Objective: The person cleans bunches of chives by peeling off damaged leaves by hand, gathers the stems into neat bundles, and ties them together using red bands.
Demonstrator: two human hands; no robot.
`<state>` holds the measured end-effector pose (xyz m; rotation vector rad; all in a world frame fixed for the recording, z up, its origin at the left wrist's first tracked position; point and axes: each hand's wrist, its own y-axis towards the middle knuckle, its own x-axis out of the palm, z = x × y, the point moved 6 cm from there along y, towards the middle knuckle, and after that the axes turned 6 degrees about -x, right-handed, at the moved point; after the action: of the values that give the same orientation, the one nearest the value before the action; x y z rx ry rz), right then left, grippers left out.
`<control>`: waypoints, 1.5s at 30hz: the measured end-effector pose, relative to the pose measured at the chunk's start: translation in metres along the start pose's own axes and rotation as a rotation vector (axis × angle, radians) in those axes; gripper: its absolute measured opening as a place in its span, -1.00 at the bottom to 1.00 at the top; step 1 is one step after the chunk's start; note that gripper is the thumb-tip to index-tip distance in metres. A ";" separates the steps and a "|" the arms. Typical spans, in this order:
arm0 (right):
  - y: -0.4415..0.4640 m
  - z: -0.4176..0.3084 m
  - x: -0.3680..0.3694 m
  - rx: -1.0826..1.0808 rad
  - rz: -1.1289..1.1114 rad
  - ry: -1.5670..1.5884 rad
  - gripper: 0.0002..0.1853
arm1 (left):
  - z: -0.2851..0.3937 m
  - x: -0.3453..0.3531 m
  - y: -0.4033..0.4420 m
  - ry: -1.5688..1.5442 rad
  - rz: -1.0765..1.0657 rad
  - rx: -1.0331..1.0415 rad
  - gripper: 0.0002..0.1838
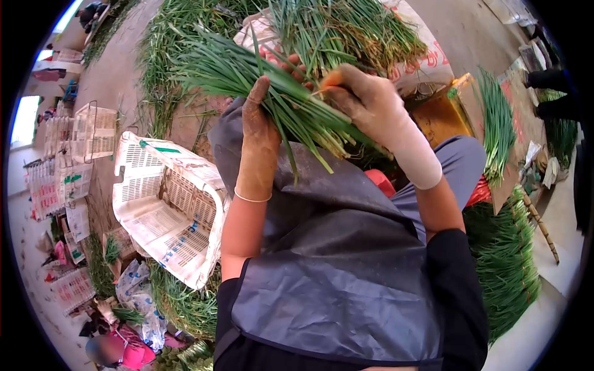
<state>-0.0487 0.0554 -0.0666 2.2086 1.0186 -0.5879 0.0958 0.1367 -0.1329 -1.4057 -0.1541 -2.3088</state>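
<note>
A bunch of long green Chinese chives (pixel 281 93) lies across my left hand (pixel 260 120), whose thumb and fingers wrap round it. The leaf tips point to the upper left and the pale stem ends to the lower right. Over the stem side is my right hand (pixel 371 105), its thumb and forefinger pinched together and slightly blurred. What sits in that pinch cannot be made out. Both hands wear thin, soiled, pale gloves. Just beyond them a heap of loose chives (pixel 346 37) with brownish ends rests on a white sack (pixel 427 65).
A white plastic basket (pixel 170 210) lies tipped at my left. Loose greens (pixel 167 68) spread over the floor ahead. At right are a yellow crate (pixel 442 117), a chive bundle (pixel 498 133) on a board and stacked bundles (pixel 504 266). Another person (pixel 133 346) is at lower left.
</note>
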 end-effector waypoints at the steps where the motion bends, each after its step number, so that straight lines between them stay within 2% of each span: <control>1: 0.005 0.000 0.011 -0.018 -0.095 0.237 -0.80 | -0.006 0.008 0.000 -0.013 -0.023 -0.078 -0.46; 2: 0.009 -0.002 0.020 -0.037 -0.187 0.473 -0.81 | -0.014 0.012 0.000 -0.028 -0.047 -0.153 -0.49; 3: 0.009 -0.001 0.027 0.001 -0.188 0.818 -0.86 | -0.014 0.008 -0.001 0.033 0.022 -0.134 -0.59; 4: 0.009 -0.010 0.008 0.062 -0.244 0.783 -0.83 | -0.013 0.000 0.001 0.028 0.021 -0.141 -0.59; 6: -0.005 -0.008 -0.033 0.084 -0.050 0.929 -0.83 | -0.007 -0.015 0.008 -0.036 -0.052 -0.184 -0.70; 7: -0.013 -0.001 -0.049 -0.029 0.017 1.086 -0.83 | 0.002 -0.007 0.002 -0.060 0.030 -0.135 -0.68; 8: -0.027 0.020 -0.059 -0.069 0.032 1.177 -0.82 | 0.008 -0.013 0.003 -0.057 0.036 -0.129 -0.68; 9: -0.041 0.041 -0.068 -0.110 0.043 1.269 -0.81 | 0.021 -0.021 0.007 -0.062 0.026 -0.038 -0.62; 10: -0.054 0.068 -0.071 -0.076 -0.003 1.293 -0.80 | 0.035 -0.027 0.008 -0.065 0.015 0.053 -0.55; 11: -0.069 0.094 -0.062 0.437 -0.120 0.864 -0.82 | 0.043 -0.028 0.006 -0.043 0.030 0.042 -0.58; 12: -0.068 0.099 -0.036 0.321 -0.267 0.597 -0.76 | 0.047 -0.030 0.004 -0.041 0.036 0.048 -0.58; 13: -0.071 0.099 -0.022 0.325 -0.269 0.599 -0.76 | 0.051 -0.029 0.002 -0.033 0.046 0.088 -0.54; 15: -0.065 0.077 -0.031 -0.057 -0.008 -0.458 -0.61 | 0.054 -0.022 0.003 -0.056 0.039 0.116 -0.50; 16: -0.060 0.063 -0.023 0.164 0.040 0.274 -0.60 | 0.052 -0.023 0.005 -0.061 0.040 0.112 -0.50; 18: -0.047 0.014 -0.012 0.207 -0.142 0.291 -0.68 | 0.048 -0.023 0.005 -0.017 0.052 0.108 -0.51; 20: -0.043 0.017 0.009 0.042 -0.144 -0.033 -0.78 | 0.045 -0.018 0.007 0.030 0.106 0.104 -0.55; 21: -0.043 0.020 0.010 -0.005 -0.023 0.085 -0.85 | 0.043 -0.023 0.010 0.016 0.053 0.059 -0.58; 22: -0.042 0.018 0.007 -0.009 -0.022 0.080 -0.85 | 0.042 -0.018 0.011 -0.001 0.003 0.024 -0.61; 24: -0.044 0.021 0.007 0.226 -0.077 0.522 -0.85 | 0.039 -0.021 0.008 0.012 0.086 0.008 -0.68; 25: -0.048 0.026 0.007 0.367 -0.084 0.594 -0.82 | 0.036 -0.022 0.007 0.016 0.087 -0.007 -0.70; 26: -0.051 0.029 0.007 0.371 -0.087 0.593 -0.82 | 0.033 -0.021 0.007 0.021 0.085 -0.023 -0.72; 28: -0.055 0.040 0.004 0.319 0.085 0.668 -0.83 | 0.028 -0.017 0.007 0.014 0.075 -0.012 -0.73; 30: -0.061 0.045 0.005 0.262 0.130 0.644 -0.83 | 0.026 -0.017 0.007 0.044 0.183 0.040 -0.73; 32: -0.068 0.048 -0.013 0.133 0.360 0.531 -0.82 | 0.031 -0.018 0.006 0.067 0.228 0.073 -0.76; 33: -0.072 0.056 -0.024 0.163 0.361 0.463 -0.81 | 0.045 -0.028 0.007 0.112 0.286 0.147 -0.78; 34: -0.077 0.066 -0.034 0.209 0.434 0.528 -0.78 | 0.060 -0.039 0.007 0.157 0.343 0.221 -0.81; 36: -0.094 0.114 -0.046 0.366 0.329 0.649 -0.74 | 0.089 -0.058 0.006 0.093 0.347 0.261 -0.87; 38: -0.115 0.192 -0.032 0.558 -0.003 0.435 -0.76 | 0.106 -0.064 0.001 -0.050 0.306 0.242 -0.90; 39: -0.115 0.196 -0.034 0.566 -0.256 -0.496 -0.82 | 0.111 -0.063 -0.003 -0.044 0.310 0.253 -0.90; 40: -0.112 0.176 -0.033 0.480 -0.371 -0.932 -0.75 | 0.112 -0.059 -0.005 -0.022 0.315 0.257 -0.91; 42: -0.080 0.137 -0.040 0.292 0.155 -0.242 -0.66 | 0.112 -0.046 -0.003 -0.006 0.310 0.288 -0.91; 44: -0.042 0.043 -0.037 0.033 0.321 0.149 -0.63 | 0.098 -0.033 -0.007 0.002 0.321 0.251 -0.92; 45: -0.026 0.011 -0.028 -0.189 0.352 -0.184 -0.67 | 0.095 -0.038 -0.002 -0.070 0.272 0.200 -0.88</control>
<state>-0.0870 0.0468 -0.0660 2.0565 0.5494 -0.5005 0.1877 0.1800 -0.1203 -1.3186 -0.1962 -1.9675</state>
